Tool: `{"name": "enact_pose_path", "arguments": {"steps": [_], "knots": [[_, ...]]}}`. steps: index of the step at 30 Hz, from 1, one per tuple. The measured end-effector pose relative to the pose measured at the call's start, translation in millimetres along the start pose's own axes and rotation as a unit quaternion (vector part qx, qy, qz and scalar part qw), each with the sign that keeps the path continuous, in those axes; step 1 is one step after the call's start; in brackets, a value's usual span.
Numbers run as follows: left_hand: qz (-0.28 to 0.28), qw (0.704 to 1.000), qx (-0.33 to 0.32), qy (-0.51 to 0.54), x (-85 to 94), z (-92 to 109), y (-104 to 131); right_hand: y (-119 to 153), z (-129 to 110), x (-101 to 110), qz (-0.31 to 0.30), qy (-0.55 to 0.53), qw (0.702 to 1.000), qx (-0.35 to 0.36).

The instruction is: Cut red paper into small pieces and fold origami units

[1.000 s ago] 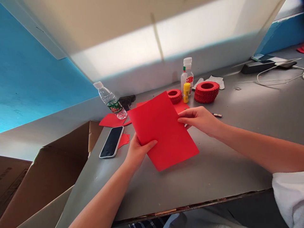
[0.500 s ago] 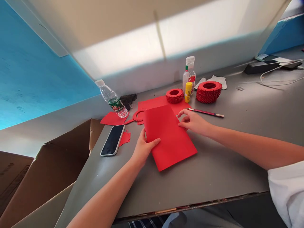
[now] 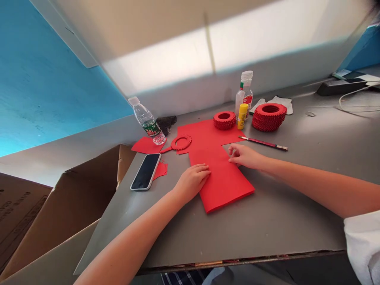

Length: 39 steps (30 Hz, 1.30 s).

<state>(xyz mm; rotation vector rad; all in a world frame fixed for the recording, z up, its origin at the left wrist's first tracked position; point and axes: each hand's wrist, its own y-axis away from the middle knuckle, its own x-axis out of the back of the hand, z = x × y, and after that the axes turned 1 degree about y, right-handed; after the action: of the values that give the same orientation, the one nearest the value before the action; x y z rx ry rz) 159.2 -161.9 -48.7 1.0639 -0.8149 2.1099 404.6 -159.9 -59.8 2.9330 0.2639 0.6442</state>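
Note:
A folded red sheet (image 3: pixel 227 184) lies on the grey table, its far end over a larger flat red sheet (image 3: pixel 202 132). My left hand (image 3: pixel 194 180) rests palm down on the folded sheet's left side, fingers stretched out over it. At the sheet's right edge is my right hand (image 3: pixel 242 155), its fingers curled with thumb and index close together; whether paper is between them is too small to tell. A red toothed paper ring (image 3: pixel 181 142) with a strip lies beyond my left hand. Two thicker red rings, one smaller (image 3: pixel 225 120) and one taller (image 3: pixel 268 117), sit farther back.
Beyond the sheets stand a yellow glue stick (image 3: pixel 242 116) and clear bottles (image 3: pixel 247 93). A brush (image 3: pixel 264 143) lies at right. On the left are a phone (image 3: pixel 146 171), a leaning bottle (image 3: pixel 148 122), and a cardboard box (image 3: pixel 89 194) past the table edge.
My left hand has gone from gripping the folded sheet's left edge to lying on top of it. The folded sheet now lies flatter, uncovering the toothed ring. The view has shifted slightly.

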Motion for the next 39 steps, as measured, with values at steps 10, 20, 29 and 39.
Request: {"name": "enact_pose_path", "arguments": {"steps": [10,20,29,39], "knots": [[0.016,1.000,-0.016,0.003,-11.0,-8.1,9.2,-1.5,-14.3,1.7,-0.035,0.002,0.999,-0.022],[0.017,0.999,-0.028,-0.027,-11.0,-8.5,11.1,2.2,-17.7,0.6,-0.029,-0.004,0.999,-0.032],[0.002,0.987,-0.075,-0.145,-8.4,-6.8,12.1,1.1,-16.6,1.4,-0.036,-0.013,0.998,-0.042],[-0.004,0.985,-0.080,-0.150,-7.2,-7.6,12.3,3.2,-17.8,1.8,-0.034,-0.023,0.998,-0.046]]}}
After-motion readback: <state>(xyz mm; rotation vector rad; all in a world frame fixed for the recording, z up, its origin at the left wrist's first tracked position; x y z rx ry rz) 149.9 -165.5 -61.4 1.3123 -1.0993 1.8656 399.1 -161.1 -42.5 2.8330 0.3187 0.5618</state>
